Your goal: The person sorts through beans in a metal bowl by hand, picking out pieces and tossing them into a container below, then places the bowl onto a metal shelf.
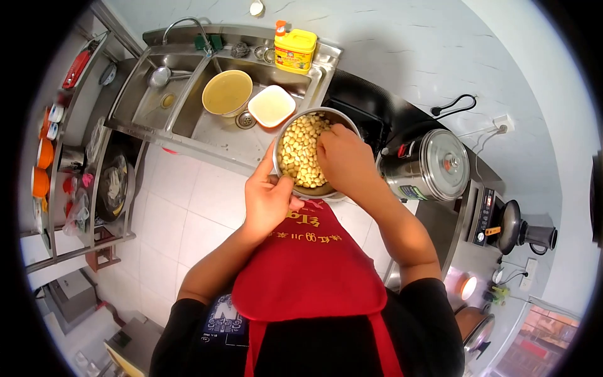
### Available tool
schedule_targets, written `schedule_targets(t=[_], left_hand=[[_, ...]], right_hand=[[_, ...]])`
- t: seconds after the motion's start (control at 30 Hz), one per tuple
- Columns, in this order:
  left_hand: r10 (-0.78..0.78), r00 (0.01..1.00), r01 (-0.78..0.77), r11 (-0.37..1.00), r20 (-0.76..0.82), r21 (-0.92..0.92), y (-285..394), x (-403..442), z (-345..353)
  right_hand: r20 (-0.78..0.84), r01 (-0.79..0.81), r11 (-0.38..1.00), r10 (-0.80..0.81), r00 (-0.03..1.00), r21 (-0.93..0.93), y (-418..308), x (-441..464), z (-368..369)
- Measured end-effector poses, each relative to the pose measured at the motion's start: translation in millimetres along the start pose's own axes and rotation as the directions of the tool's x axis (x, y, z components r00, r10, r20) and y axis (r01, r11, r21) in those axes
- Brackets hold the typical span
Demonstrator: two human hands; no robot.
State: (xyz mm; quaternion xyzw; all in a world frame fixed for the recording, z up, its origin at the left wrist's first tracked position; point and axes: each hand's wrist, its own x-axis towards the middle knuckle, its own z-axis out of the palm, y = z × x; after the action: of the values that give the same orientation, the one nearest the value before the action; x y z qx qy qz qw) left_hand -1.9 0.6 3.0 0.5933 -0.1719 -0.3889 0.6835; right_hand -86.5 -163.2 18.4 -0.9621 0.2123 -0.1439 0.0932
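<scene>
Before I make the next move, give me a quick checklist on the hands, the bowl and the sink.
1. Left hand holding the metal bowl at its side: ok.
2. Beans inside the bowl: ok, no spill visible.
3. Right hand clear of the bowl: not ok, its fingers are in among the beans.
4. Right fingers closed on beans: cannot tell, fingertips hidden.
5. Large sink basin free of containers: not ok, the yellow bowl and square container occupy it.
</scene>
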Motion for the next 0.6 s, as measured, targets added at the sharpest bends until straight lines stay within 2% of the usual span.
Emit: schedule_targets(t=[0.03, 0.1, 0.13, 0.17, 0.2, 0.23, 0.27, 0.37, 0.4, 0.47, 0.53, 0.6], left_hand=[[0.001, 1.000, -0.001, 1.000, -0.001, -0.001, 0.0, -0.2, 1.1], [0.039, 0.998, -0.041, 0.998, -0.045, -0.045, -0.3, -0.4, 4.3], [0.040, 0.998, -0.042, 0.998, -0.045, -0.047, -1.7, 0.2, 3.2], [0.047, 0.998, -0.049, 0.998, -0.044, -0.042, -4.0, 1.7, 1.5], [0.054, 0.998, -0.056, 0.998, -0.040, -0.035, -5.3, 2.8, 0.2], [0.054, 0.998, -0.055, 0.998, -0.037, -0.035, -4.0, 2.4, -0.3], [0.040, 0.998, -0.041, 0.999, -0.046, -0.020, -1.6, 1.8, 0.4], [0.022, 0.999, -0.022, 1.000, -0.050, -0.007, -1.4, 3.4, 0.0], [0.017, 0.998, -0.017, 1.000, -0.054, -0.007, -2.3, 3.7, -0.7], [0.005, 0.999, -0.005, 1.000, -0.048, -0.003, -5.2, 3.7, -2.8], [0.001, 0.998, -0.002, 1.000, -0.055, -0.011, -9.1, 6.4, -3.0], [-0.024, 0.999, 0.023, 1.000, -0.048, -0.013, -6.2, 5.6, 0.8]], right_hand=[[0.001, 0.002, 1.000, -0.002, 1.000, -0.001, 0.9, -2.5, -6.8], [-0.089, 0.004, 0.975, 0.016, 0.996, 0.221, 4.5, -6.9, -25.7], [-0.089, 0.006, 0.976, 0.014, 0.996, 0.219, 6.3, -9.5, -33.4], [0.011, -0.158, 0.871, 0.172, 0.985, 0.465, 9.0, -12.5, -41.1], [0.147, -0.316, 0.682, 0.295, 0.944, 0.659, 13.7, -15.3, -46.5], [0.173, -0.329, 0.533, 0.322, 0.931, 0.780, 22.6, -19.3, -45.9], [0.171, -0.330, 0.532, 0.326, 0.930, 0.780, 30.2, -23.6, -47.4], [0.093, -0.271, 0.375, 0.429, 0.899, 0.887, 57.7, -40.5, -47.1], [0.092, -0.274, 0.374, 0.438, 0.894, 0.886, 70.8, -47.5, -41.3], [0.111, -0.377, 0.424, 0.531, 0.840, 0.824, 96.0, -59.4, -22.6], [0.106, -0.401, 0.428, 0.566, 0.818, 0.810, 113.7, -67.4, -5.0], [0.148, -0.512, 0.552, 0.572, 0.807, 0.658, 126.6, -71.0, 2.5]])
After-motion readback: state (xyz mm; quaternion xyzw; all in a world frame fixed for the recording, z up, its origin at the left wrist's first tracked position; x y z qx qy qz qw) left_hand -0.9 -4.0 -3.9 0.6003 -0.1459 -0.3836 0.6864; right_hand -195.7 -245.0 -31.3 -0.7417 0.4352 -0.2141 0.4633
